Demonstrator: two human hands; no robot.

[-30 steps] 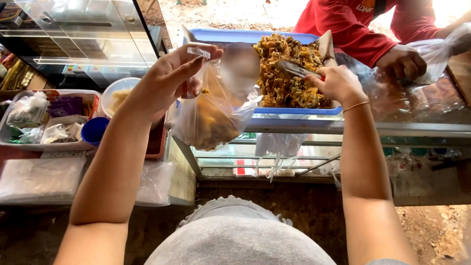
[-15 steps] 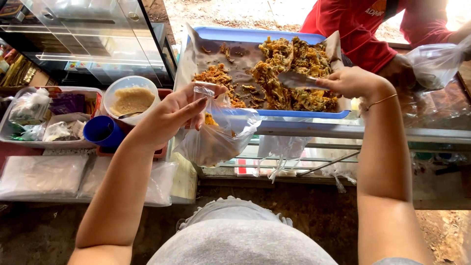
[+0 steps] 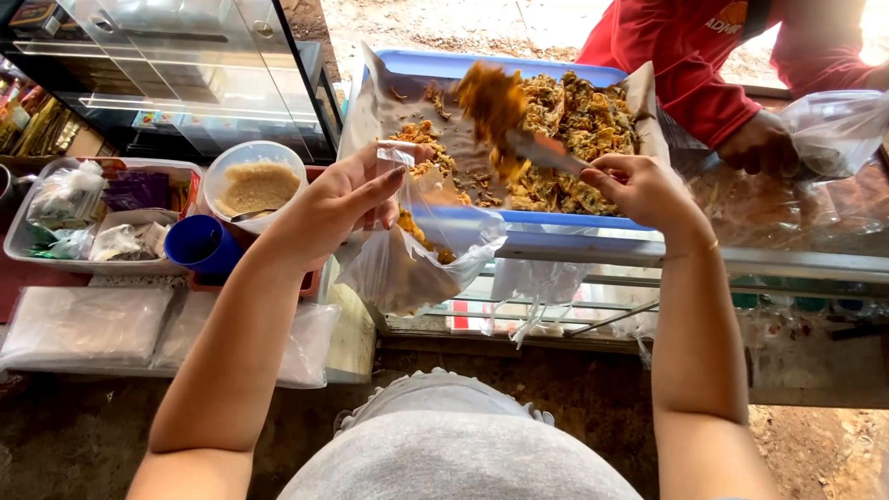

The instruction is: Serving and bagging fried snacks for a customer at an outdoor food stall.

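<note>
While left hand (image 3: 338, 199) pinches the clear bag (image 3: 417, 250) open, some fritters already inside, right hand (image 3: 639, 185) grips tongs (image 3: 542, 150) lifting another fritter (image 3: 486, 97) above the tray (image 3: 556, 220); piled fritters remain.

Clear plastic bag (image 3: 417, 250) (fritters inside), sachets in tub (image 3: 93, 218)

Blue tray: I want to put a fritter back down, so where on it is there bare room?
The blue tray has bare brown paper liner at its left end, bordered by the left rim and a few crumbs. The right half is crowded with fritters, where the right hand works the tongs.
</note>
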